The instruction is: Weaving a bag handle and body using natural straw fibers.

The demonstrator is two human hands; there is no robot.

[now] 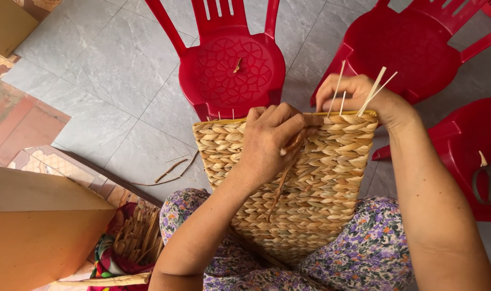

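As we look down over the lap, the left hand (269,137) lies knuckles-up on the front of the woven basket (304,183), wrist bent, forearm coming up from lower left; its thumb and forefinger are pinched shut on a tan fibre strand (282,180), which trails down the weave toward the lap. The right hand (358,94) hooks over the basket's top edge from the right, forearm running down the right side of the view; its fingers are curled closed round the rim, w/ several pale thin splints (373,91) standing up stiff betw. and beside them. The basket rests tilted on the knees, on a floral purple skirt (374,242), rim pointing away from us. Its wall is thick braided straw, golden-tan, laid in rough herringbone rows, matte and fibrous. In front stands a glossy red plastic chair (232,67) w/ a moulded flower-pattern seat and a scrap of fibre on it; a second red chair (418,43) sits to the right. On a third red seat at far right lie metal scissors (490,180). Floor is grey stone-look tiles (105,64), w/ loose strands (172,170) near the basket. Lower left, a flat tan board (35,231) and a bundle of dry fibre (135,237).
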